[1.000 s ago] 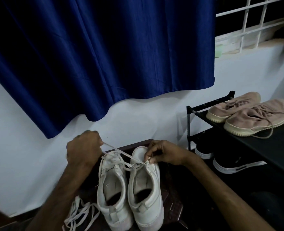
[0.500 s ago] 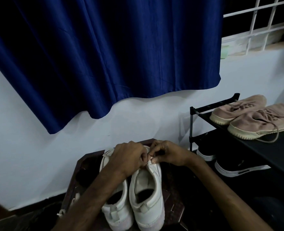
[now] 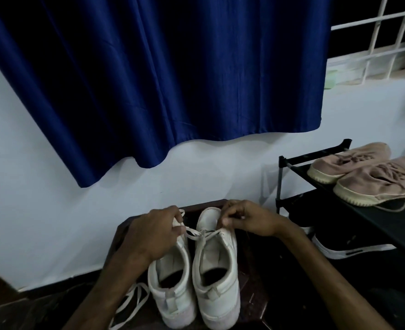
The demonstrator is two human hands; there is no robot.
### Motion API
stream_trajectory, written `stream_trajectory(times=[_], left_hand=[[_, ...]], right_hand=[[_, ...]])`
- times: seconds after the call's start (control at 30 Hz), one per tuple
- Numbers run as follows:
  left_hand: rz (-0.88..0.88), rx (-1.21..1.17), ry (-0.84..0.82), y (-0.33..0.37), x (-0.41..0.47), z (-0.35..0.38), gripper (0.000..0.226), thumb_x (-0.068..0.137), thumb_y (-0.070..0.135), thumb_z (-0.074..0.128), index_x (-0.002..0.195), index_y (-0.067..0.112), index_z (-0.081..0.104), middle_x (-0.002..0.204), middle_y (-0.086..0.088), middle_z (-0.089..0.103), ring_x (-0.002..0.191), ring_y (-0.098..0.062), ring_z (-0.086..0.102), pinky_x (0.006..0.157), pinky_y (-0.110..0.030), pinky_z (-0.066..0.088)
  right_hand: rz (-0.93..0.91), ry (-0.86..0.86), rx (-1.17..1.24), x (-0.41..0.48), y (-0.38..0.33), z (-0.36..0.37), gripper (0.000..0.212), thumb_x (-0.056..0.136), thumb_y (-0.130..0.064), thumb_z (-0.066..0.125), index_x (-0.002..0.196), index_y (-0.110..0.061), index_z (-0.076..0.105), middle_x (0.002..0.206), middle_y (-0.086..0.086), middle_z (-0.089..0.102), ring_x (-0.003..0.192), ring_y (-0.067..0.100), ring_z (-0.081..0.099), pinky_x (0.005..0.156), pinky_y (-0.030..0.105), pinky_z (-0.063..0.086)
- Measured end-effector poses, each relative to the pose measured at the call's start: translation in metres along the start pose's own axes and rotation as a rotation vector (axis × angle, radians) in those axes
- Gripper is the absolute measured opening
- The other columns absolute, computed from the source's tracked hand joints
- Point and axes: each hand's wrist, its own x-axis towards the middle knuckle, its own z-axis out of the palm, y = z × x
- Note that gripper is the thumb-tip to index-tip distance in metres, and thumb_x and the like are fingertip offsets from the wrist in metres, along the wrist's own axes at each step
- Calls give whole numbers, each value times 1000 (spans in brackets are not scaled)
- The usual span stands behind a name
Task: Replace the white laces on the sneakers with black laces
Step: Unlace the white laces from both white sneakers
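Above the right sneaker (image 3: 217,263), your left hand (image 3: 152,235) pinches the white lace (image 3: 197,234); your right hand (image 3: 250,220) pinches its eyelet edge.

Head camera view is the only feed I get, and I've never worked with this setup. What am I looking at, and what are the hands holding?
No machine here: these are a person's bare hands, filmed by one wide-angle camera on their head, looking forward and down. The left white sneaker and right white sneaker stand side by side on a dark wooden surface, heels toward the camera. The left hand grips a white lace running to the right white sneaker's front eyelets, where the right hand pinches the shoe; whether it also pinches the lace, I cannot tell. A loose white lace lies beside the left white sneaker. To the right, a black shoe rack carries pink sneakers.
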Motion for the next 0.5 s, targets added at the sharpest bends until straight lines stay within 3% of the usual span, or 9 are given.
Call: stream_trajectory(times=[0.07,0.17,0.23,0.33,0.43,0.5], left_hand=[[75,-34,-8,-2,-2,6,19,92,44,58,108,35,59,108,14,52,110,-11,51,77,-26,37],[254,-145,-127,-11,2,14,27,89,38,60,116,40,59,139,18,36,127,-7,35,104,-35,36],[304,-210,-213,-15,6,20,39,79,42,57,119,43,59,146,19,33,133,-6,34,113,-39,30],[332,-96,-217,-17,11,28,62,63,54,48,123,39,54,137,20,47,127,-7,43,108,-42,33],[303,-178,-221,-16,13,34,60,67,51,55,124,35,52,124,17,58,113,-7,51,99,-35,39],[278,-285,-240,-18,11,41,55,69,48,58,122,32,53,117,15,60,107,-5,54,92,-32,43]], right_hand=[[-2,-1,-79,3,-16,4,21,93,-34,62,96,-19,77,98,-1,64,97,8,59,84,23,46],[13,-94,-330,9,-42,14,34,88,-45,58,94,-16,76,101,0,66,101,14,58,87,32,47],[70,-143,-444,10,-52,15,31,90,-38,57,98,-14,75,109,2,67,109,15,54,93,33,42],[72,-184,-475,12,-61,18,21,90,-19,60,102,-7,73,113,5,66,110,16,54,98,34,39],[33,-170,-427,16,-62,18,16,84,-9,63,94,1,73,110,12,68,107,19,59,96,36,43],[19,-208,-337,16,-59,17,13,83,-4,65,90,4,72,112,12,67,107,14,58,96,24,43]])
